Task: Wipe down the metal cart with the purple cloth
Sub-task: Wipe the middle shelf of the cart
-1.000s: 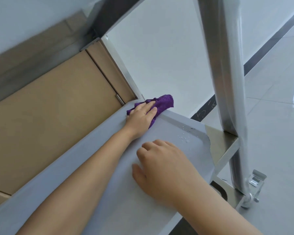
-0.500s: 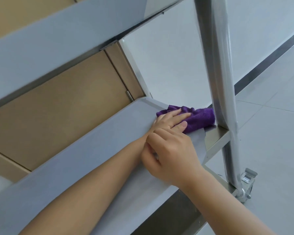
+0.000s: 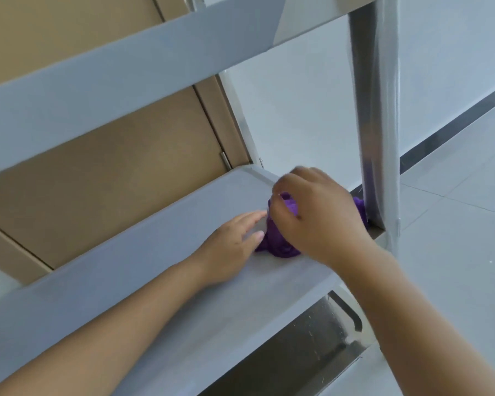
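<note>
The purple cloth (image 3: 280, 241) lies bunched on the grey middle shelf (image 3: 160, 270) of the metal cart, close to the shelf's far right corner and the upright post (image 3: 377, 110). My right hand (image 3: 317, 215) is over the cloth, its curled fingers pinching the top of the bunch. My left hand (image 3: 229, 247) lies flat on the shelf with straight fingers, the fingertips touching the cloth's left edge. Much of the cloth is hidden under my right hand.
The cart's upper shelf (image 3: 126, 81) crosses overhead, close above the hands. A lower shiny metal shelf (image 3: 297, 352) shows below. A brown door (image 3: 112, 172) and white wall stand behind the cart. Pale tiled floor (image 3: 455, 252) lies to the right.
The cloth went from spread under my left hand to bunched up. My right hand moved forward onto it and took hold; my left hand slid back off it to its left edge.
</note>
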Demonstrator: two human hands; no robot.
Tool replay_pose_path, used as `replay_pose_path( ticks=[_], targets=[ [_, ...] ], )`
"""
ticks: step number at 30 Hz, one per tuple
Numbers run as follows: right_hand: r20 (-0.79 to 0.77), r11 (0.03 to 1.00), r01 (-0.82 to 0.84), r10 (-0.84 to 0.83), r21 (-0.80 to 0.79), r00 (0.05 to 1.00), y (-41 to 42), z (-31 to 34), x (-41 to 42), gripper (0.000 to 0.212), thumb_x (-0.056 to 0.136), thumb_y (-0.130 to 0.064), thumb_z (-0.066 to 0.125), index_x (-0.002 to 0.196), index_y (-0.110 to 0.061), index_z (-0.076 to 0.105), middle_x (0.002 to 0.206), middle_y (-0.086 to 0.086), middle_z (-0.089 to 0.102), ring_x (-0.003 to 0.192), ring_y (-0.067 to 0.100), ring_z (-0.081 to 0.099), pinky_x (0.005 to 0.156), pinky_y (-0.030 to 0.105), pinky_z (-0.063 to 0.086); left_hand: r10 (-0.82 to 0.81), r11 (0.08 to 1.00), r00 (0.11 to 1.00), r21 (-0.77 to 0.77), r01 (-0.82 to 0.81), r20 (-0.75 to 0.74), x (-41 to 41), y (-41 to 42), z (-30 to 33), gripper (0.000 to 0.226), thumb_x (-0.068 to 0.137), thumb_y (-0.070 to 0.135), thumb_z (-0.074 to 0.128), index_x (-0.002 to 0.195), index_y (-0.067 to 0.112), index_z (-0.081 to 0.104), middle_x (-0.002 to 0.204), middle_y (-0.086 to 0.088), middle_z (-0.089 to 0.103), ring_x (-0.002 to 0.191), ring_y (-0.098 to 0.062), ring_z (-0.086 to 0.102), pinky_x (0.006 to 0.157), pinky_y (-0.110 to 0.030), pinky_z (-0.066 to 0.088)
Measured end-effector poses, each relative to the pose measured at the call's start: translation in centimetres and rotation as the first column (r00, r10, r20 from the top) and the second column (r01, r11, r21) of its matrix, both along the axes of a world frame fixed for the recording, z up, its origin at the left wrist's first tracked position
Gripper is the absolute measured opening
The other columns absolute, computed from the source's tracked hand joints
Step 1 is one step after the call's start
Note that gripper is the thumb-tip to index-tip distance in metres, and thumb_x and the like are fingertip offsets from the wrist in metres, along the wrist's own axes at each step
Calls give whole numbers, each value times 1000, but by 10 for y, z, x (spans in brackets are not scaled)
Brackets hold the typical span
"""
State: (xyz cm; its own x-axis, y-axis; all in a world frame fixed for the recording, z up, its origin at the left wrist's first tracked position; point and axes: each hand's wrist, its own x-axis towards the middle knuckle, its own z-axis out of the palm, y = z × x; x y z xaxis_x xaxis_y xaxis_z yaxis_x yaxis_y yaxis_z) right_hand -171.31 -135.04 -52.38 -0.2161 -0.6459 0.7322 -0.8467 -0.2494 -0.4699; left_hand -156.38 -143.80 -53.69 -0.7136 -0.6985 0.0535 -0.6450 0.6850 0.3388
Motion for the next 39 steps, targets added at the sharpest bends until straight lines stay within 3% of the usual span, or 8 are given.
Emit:
replay_pose_path(
  ticks=[3, 6, 8, 17, 22, 26, 32, 39],
  targets=[
    [-242, 923, 35, 63, 382, 968, -20, 20, -20, 41, 95, -42, 41, 126, -20, 54, 124, 1, 53, 113, 22, 48, 87, 31, 35, 25, 999, 995, -38, -21, 93, 6, -1, -14, 51, 98, 39, 30, 146, 22, 28, 151, 7, 29, 141, -9, 22, 116, -33, 17],
    [-256, 749, 64, 143, 659, 956, -28, 4, -26, 58, 89, -63, 31, 135, -31, 46, 136, -4, 46, 124, 20, 41, 94, 37, 32, 42, 999, 995, 29, -45, 94, 3, -2, -15, 53, 100, 41, 26, 149, 21, 20, 154, 11, 17, 143, -6, 9, 117, -28, 7],
    [-254, 702, 100, 118, 705, 960, -25, -15, -25, 67, 84, -70, 19, 133, -33, 46, 140, -8, 43, 129, 17, 35, 96, 42, 30, 42, 998, 982, 42, -50, 183, 4, -4, -17, 52, 102, 38, 21, 149, 22, 9, 155, 14, 5, 142, -2, -2, 114, -20, -2],
    [-291, 698, 372, -239, 612, 926, 2, -33, 8, 70, 91, -59, 12, 120, -10, 53, 139, 10, 45, 134, 32, 32, 116, 43, 13, 47, 997, 978, 50, -58, 204, 2, -5, -18, 50, 101, 37, 14, 149, 26, 4, 156, 14, -3, 141, 0, -7, 106, -13, -4],
    [-271, 700, 417, -318, 579, 909, 21, -37, 19, 85, 83, -69, 8, 126, -7, 48, 145, 15, 38, 140, 35, 20, 115, 46, 4, 64, 996, 975, 46, -75, 212, 1, -3, -18, 50, 102, 36, 16, 149, 23, 5, 157, 11, -1, 143, -4, -5, 115, -24, -1],
    [-162, 790, 426, -396, 442, 904, 34, -49, 39, 86, 79, -70, 17, 124, -6, 50, 142, 19, 42, 138, 40, 23, 107, 51, -2, 51, 990, 999, 132, -50, -1, 5, 4, -17, 50, 102, 32, 21, 149, 19, 8, 156, 9, 5, 143, -5, -6, 114, -21, -2],
    [-89, 871, 326, -316, 368, 945, 42, -52, 78, 76, 82, -63, 28, 132, -10, 48, 134, 12, 53, 134, 36, 36, 108, 49, -3, -15, 962, 986, 267, 59, -165, 9, 4, -12, 45, 103, 25, 16, 147, 16, 17, 146, 18, 12, 126, 21, -3, 103, -1, -4],
    [-77, 956, 174, -160, 237, 984, 56, -59, 128, 65, 81, -61, 36, 121, -15, 60, 114, 8, 64, 119, 34, 53, 108, 54, 12, 76, 866, 932, 486, 114, -354, 20, 2, -5, 44, 102, 35, 23, 137, 19, 45, 152, 6, 28, 143, -3, 3, 114, -26, 1]
  ],
)
